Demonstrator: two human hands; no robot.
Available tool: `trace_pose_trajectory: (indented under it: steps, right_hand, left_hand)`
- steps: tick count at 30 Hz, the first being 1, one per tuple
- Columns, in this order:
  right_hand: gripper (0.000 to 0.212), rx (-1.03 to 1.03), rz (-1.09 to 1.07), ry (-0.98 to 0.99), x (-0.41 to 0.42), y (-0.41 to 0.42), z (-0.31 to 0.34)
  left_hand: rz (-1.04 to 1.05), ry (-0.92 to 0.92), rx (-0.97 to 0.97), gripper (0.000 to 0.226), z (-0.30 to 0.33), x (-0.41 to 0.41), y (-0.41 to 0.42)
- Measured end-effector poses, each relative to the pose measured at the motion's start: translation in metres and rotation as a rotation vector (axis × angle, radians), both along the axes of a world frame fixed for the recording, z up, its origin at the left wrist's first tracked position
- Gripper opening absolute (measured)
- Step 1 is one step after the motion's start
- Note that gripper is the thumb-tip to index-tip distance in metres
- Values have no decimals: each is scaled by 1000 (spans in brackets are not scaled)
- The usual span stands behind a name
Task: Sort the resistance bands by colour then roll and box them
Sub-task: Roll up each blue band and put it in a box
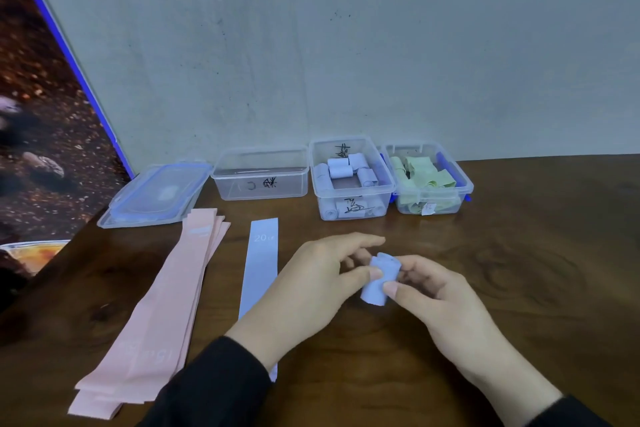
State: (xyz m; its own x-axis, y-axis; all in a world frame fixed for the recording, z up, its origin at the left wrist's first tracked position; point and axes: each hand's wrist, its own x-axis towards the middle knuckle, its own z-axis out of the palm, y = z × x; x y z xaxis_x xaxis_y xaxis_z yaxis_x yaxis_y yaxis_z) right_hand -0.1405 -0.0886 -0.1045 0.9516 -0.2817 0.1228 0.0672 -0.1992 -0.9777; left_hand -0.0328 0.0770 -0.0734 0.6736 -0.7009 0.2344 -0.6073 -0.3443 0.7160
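Head view: a person's left hand [322, 274] and right hand [440, 291] meet above the middle of a dark wooden desk [519, 288], both pinching a rolled blue band [381, 279]. The left thumb and curled fingers press the roll's left side; the right thumb lies across its front, with the right fingers bent behind it. Just left of the hands a flat blue band [260, 270], marked 20, lies lengthwise on the desk, its near end hidden under the left wrist and black sleeve [221, 388]. Further left, a fanned stack of pink bands [166, 315] runs towards the near left corner. Along the far edge, against the grey wall [346, 45], three clear boxes stand in a row: an empty box [260, 177], a middle box [349, 180] holding blue rolls, and a right box [429, 180] holding green bands. A clear lid [156, 196] with blue trim lies at the far left corner.
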Motion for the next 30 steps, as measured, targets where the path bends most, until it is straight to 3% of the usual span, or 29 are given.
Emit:
trace_pose_trajectory:
  steps: [5, 9, 12, 15, 20, 25, 30]
  right_hand:
    - [15, 73, -72, -43, 16, -2, 30]
    - [12, -57, -106, -22, 44, -12, 65]
    - [4, -219, -105, 60, 75, -26, 97]
    - [10, -460, -118, 141, 122, -40, 121]
    - [26, -742, -165, 340, 211, -53, 123]
    - [28, -974, -191, 610, 278, -56, 86]
    - [38, -1111, -218, 705, 302, -53, 62]
  left_hand:
    - [-64, 186, -165, 30, 14, 31, -10]
    - [-14, 158, -283, 12, 22, 70, -17]
    - [164, 60, -343, 20, 2, 113, -23]
    - [359, -129, -305, 22, -37, 144, -24]
    - [385, -254, -247, 31, -58, 154, -31]
    - [297, -204, -151, 37, -58, 151, -31]
    - [271, -119, -103, 39, -51, 152, -29]
